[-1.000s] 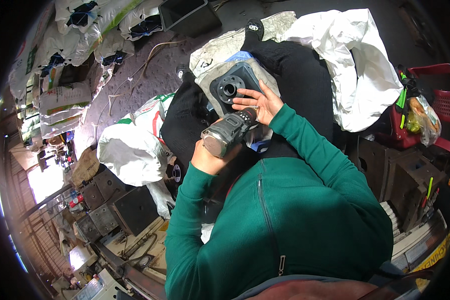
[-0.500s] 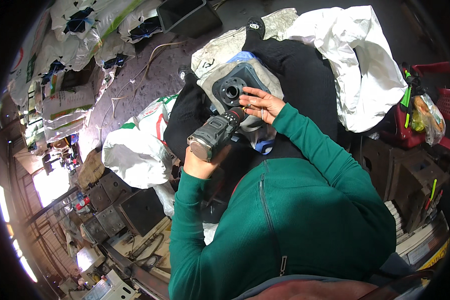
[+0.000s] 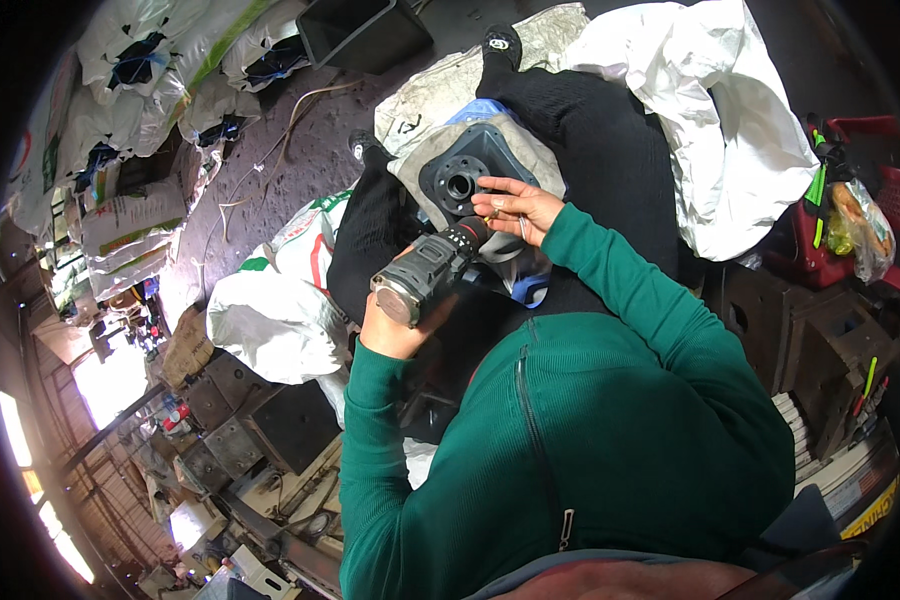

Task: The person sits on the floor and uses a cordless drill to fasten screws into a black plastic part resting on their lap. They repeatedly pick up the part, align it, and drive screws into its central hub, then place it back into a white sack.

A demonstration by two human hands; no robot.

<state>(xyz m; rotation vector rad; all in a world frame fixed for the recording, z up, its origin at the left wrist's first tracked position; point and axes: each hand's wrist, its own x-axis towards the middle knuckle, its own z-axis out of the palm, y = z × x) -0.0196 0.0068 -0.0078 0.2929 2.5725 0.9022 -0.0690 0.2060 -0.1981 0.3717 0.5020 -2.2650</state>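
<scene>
My left hand (image 3: pixel 395 330) is wrapped round a grey and black cordless drill (image 3: pixel 420 277), which points up and to the right. Its chuck ends at the fingertips of my right hand (image 3: pixel 526 212). The thumb and a finger of that hand are pinched together by the drill's tip; whatever lies between them is too small to make out. Just beyond the fingers sits a dark grey plastic part (image 3: pixel 495 150) with a round, holed flange around a central opening. It rests between my legs on a beige cloth (image 3: pixel 547 175), with blue plastic (image 3: pixel 480 108) showing beyond it.
White sacks lie to the right (image 3: pixel 710 130) and left (image 3: pixel 270 325) of my legs. A black bin (image 3: pixel 365 40) stands at the far side. Stuffed bags (image 3: pixel 135 230) line the left. To the right are a red basket (image 3: pixel 820 255) and metal blocks (image 3: pixel 820 340).
The view has shifted slightly. The drill and both hands keep nearly the same places at the flange, with the right fingers drawn a little closer together.
</scene>
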